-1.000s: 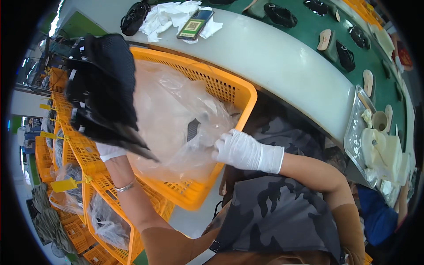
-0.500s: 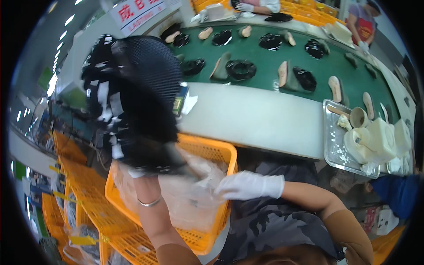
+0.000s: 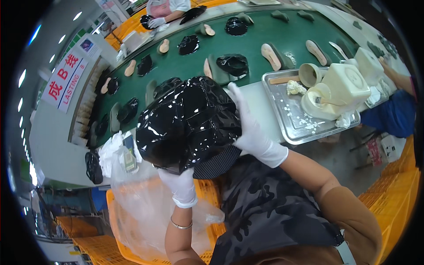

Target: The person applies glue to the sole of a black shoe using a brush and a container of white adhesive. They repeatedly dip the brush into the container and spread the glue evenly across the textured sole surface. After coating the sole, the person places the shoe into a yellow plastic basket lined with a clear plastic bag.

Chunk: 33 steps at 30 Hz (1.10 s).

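Between my two white-gloved hands is a bundle of glossy black patent shoe uppers [image 3: 190, 119], with a ribbed dark patch at its lower right. From below, my left hand [image 3: 180, 187] grips its near edge; those fingers are partly hidden under the bundle. My right hand [image 3: 256, 130] clasps the right side, fingers along the edge and thumb low. Beneath my left forearm, a clear plastic bag [image 3: 145, 212] spills over an orange basket [image 3: 115, 229]. Just behind the bundle, another black upper [image 3: 232, 65] lies beside a green shoe last on the belt.
A green conveyor belt [image 3: 260, 39] carries several lasts and black uppers. To the right, a metal tray [image 3: 289, 128] holds a cream plastic container [image 3: 342, 90], a cup and a brush. White cloths [image 3: 112, 150] lie at left. A co-worker [image 3: 168, 11] stands across the belt.
The bundle has come from the upper left to the middle in front of me. My right hand has left the plastic bag and taken hold of the bundle. The view has turned.
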### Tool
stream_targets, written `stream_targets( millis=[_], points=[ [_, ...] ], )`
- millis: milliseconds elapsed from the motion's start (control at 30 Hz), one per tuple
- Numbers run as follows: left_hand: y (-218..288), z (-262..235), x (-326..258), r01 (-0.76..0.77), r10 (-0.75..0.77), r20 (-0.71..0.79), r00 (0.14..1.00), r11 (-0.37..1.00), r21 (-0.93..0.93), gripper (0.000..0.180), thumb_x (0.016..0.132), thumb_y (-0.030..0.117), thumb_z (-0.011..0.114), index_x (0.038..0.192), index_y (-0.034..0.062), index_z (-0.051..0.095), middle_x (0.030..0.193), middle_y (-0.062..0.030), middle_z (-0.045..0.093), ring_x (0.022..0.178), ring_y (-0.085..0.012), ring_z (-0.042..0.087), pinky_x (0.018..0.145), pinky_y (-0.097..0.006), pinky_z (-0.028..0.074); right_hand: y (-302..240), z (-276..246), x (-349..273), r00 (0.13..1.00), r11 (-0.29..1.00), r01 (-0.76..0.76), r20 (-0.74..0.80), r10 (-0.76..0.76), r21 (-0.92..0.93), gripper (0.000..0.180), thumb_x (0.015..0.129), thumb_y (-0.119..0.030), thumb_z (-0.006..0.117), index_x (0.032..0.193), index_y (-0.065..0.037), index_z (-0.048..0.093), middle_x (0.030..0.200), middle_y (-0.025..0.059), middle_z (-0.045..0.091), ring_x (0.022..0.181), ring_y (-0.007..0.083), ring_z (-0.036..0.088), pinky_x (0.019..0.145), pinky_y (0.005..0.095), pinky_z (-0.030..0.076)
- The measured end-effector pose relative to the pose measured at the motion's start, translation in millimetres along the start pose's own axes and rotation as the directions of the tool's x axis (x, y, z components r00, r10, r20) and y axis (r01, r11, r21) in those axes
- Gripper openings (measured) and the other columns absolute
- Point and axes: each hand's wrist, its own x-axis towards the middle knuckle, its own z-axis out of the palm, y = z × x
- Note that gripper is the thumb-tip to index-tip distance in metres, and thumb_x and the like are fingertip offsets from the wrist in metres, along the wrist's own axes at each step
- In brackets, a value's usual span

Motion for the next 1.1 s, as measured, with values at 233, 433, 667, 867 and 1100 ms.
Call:
stream_targets(
  millis=[233,433,667,867,1100],
  points=[
    [3.7,6.6,22.4,0.433,-0.329,0.345,0.879,0.855,-0.286,0.071,0.069,0.008,0.073,0.128,0.0035,0.034,0.12,-0.0075,0.046,0.107,-0.0177,0.048,0.092,-0.033,0.041,28.1,-23.1,5.5,0.974,0.931,-0.224,0.042,0.221,0.29,0.053,0.076,-0.003,0.065,0.124,-0.001,0.043,0.111,0.0058,0.055,0.102,0.0109,0.051,0.09,0.0251,0.04],
    [-7.2,14.9,39.7,0.441,-0.362,0.252,0.898,0.724,-0.531,0.047,0.087,0.026,0.056,0.126,0.0093,0.036,0.113,-0.0059,0.05,0.104,-0.0184,0.05,0.09,-0.035,0.044,40.4,-32.3,7.6,0.976,0.959,-0.213,0.085,0.2,0.188,0.043,0.075,-0.002,0.065,0.116,-0.003,0.051,0.097,0.0077,0.062,0.09,0.0129,0.059,0.082,0.0261,0.046],
    [3.6,12.9,41.1,0.228,-0.178,0.315,0.932,0.965,-0.129,0.046,0.081,0.011,0.06,0.122,0.0058,0.041,0.112,-0.0084,0.052,0.098,-0.016,0.053,0.087,-0.03,0.045,29.2,-41.6,18.3,0.976,0.972,-0.092,0.174,0.131,-0.217,0.037,0.065,-0.001,0.069,0.101,-0.005,0.058,0.084,0.0121,0.064,0.078,0.0253,0.064,0.069,0.0297,0.051],
    [5.5,3.3,30.8,0.52,-0.499,0.398,0.769,0.852,0.064,0.053,0.074,0.012,0.067,0.12,0.0032,0.043,0.109,-0.0062,0.054,0.096,-0.015,0.053,0.085,-0.028,0.044,27.4,-25.0,36.3,0.999,0.991,0.041,-0.007,-0.043,-0.131,0.025,0.064,0.002,0.068,0.086,-0.004,0.057,0.073,0.012,0.062,0.069,0.0257,0.063,0.06,0.0289,0.049],
    [17.5,-10.1,42.6,0.439,-0.48,0.501,0.72,0.874,0.208,0.05,0.074,0.005,0.066,0.119,0.002,0.046,0.108,-0.0062,0.055,0.097,-0.0136,0.052,0.086,-0.029,0.043,27.5,-7.5,44.1,0.995,0.997,0.033,-0.096,-0.039,-0.066,0.057,0.065,-0.006,0.072,0.116,-0.003,0.046,0.116,0.0131,0.051,0.105,0.0266,0.051,0.088,0.0329,0.041]
  ],
)
